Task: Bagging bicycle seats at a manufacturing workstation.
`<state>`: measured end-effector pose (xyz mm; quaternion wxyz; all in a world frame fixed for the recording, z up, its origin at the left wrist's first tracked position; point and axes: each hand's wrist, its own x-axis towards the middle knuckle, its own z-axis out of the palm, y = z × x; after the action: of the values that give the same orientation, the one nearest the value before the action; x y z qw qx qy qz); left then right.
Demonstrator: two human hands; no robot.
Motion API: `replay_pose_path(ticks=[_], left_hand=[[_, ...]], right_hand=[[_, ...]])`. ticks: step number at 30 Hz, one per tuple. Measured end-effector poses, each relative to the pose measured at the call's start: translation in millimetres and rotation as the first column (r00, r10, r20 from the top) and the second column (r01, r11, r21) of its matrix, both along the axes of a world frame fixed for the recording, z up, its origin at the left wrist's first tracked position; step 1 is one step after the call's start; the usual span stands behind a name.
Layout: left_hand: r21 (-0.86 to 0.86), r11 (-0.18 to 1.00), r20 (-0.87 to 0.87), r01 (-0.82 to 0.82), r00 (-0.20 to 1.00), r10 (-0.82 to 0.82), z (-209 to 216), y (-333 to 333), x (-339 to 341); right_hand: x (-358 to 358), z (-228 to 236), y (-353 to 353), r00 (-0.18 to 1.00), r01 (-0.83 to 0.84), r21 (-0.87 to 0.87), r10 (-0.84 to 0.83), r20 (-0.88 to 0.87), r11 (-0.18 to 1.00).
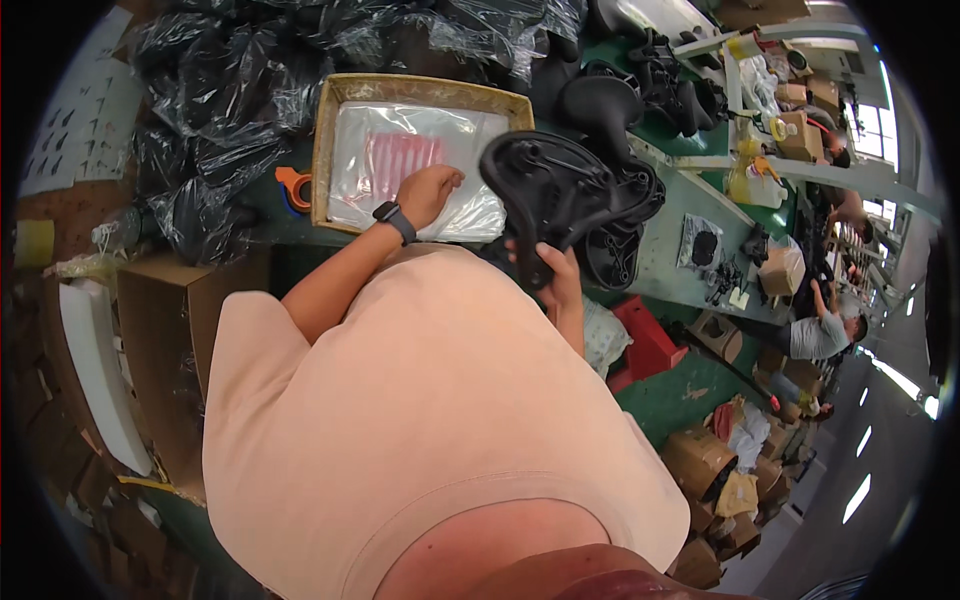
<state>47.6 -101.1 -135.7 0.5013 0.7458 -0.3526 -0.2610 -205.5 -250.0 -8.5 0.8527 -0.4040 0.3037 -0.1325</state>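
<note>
My right hand point(560, 276) grips the narrow nose of a black bicycle saddle point(565, 180), its ribbed underside facing up. My left hand point(428, 196), with a dark watch on its wrist, is over a shallow cardboard box point(322, 150). Its fingers are curled; whether anything is between them is hidden. Clear plastic bags point(470, 205) with a pink-red printed patch lie flat in the box, right under that hand. Further black saddles point(608, 258) lie just behind and beside the held one.
Saddles wrapped in clear plastic point(230, 100) are heaped at the far left. An orange tape dispenser point(293, 188) sits beside the box. Loose black saddles point(600, 100) lie at the back. A green bench point(660, 235) extends right; a red bin point(645, 340) stands below. Other people point(822, 335) are farther right.
</note>
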Motion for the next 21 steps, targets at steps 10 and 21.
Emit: replay_pose_path(ticks=[10, 21], left_hand=[[-0.215, 0.842, -0.934, -0.495, 0.356, -0.030, 100.4, 127.0, -7.4], [-0.107, 0.837, -0.815, -0.537, 0.530, 0.236, 170.2, 125.8, 29.8]], right_hand=[[81.6, -23.2, 14.8, 0.974, -0.211, 0.674, 0.211, 0.083, 0.708], [29.9, 48.3, 39.5, 0.966, -0.260, -0.531, 0.227, -0.127, 0.807]])
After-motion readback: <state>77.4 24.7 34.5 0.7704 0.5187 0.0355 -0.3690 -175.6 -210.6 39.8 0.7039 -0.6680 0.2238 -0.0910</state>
